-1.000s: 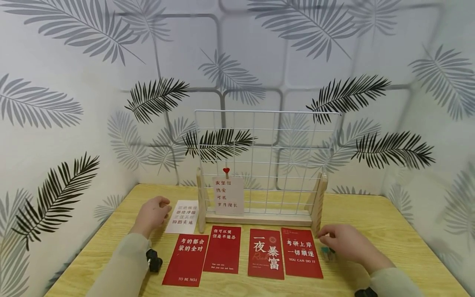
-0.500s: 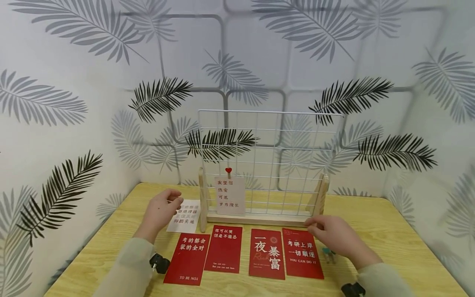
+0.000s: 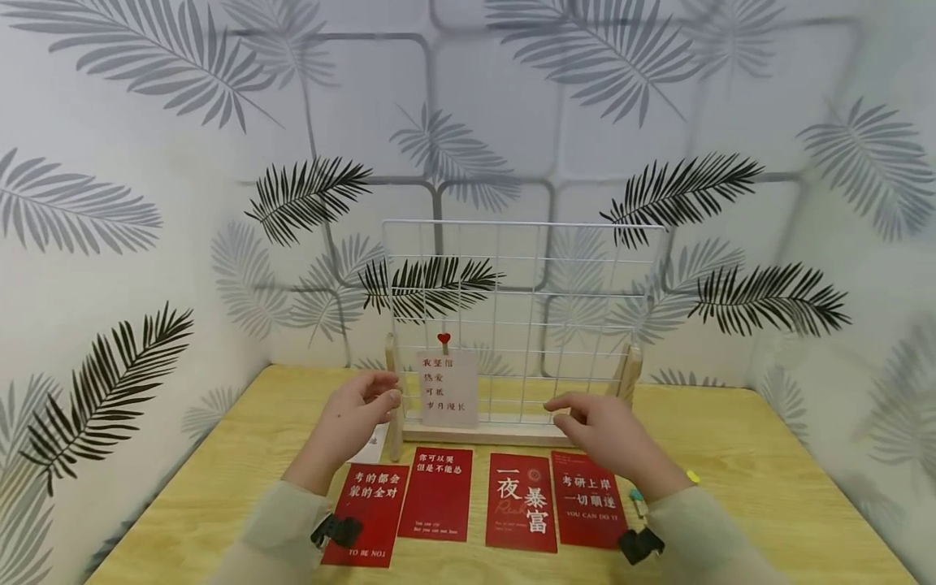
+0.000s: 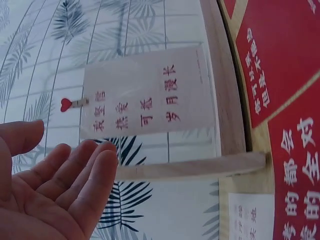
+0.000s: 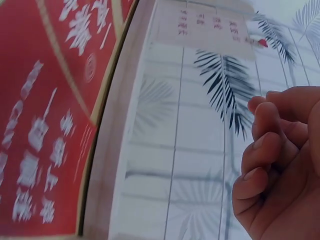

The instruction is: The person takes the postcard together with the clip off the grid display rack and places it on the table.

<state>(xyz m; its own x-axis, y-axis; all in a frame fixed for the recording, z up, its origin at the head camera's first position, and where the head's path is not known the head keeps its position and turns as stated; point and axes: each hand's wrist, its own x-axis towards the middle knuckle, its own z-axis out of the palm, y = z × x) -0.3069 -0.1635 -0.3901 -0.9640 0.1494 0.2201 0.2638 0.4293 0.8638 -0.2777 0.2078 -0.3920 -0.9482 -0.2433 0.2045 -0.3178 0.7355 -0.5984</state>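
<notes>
My left hand hovers by the left post of a white wire grid rack, fingers relaxed and holding nothing. A white lettered card hangs low on the grid from a small clip with a red heart; in the left wrist view this card is just beyond my fingertips. Partly behind my left hand, another white card lies on the table. My right hand, loosely curled with nothing in it, is in front of the grid's right part, over the top of a red card.
Three more red cards lie in the row: one at the left, one beside it, and one right of centre. By my right wrist are a teal clip and a yellow piece. The patterned wall rises behind the table.
Both hands have moved inward toward the rack, the left one rightward past the loose white card, the right one leftward over the rightmost red card. The cards lie as before.
</notes>
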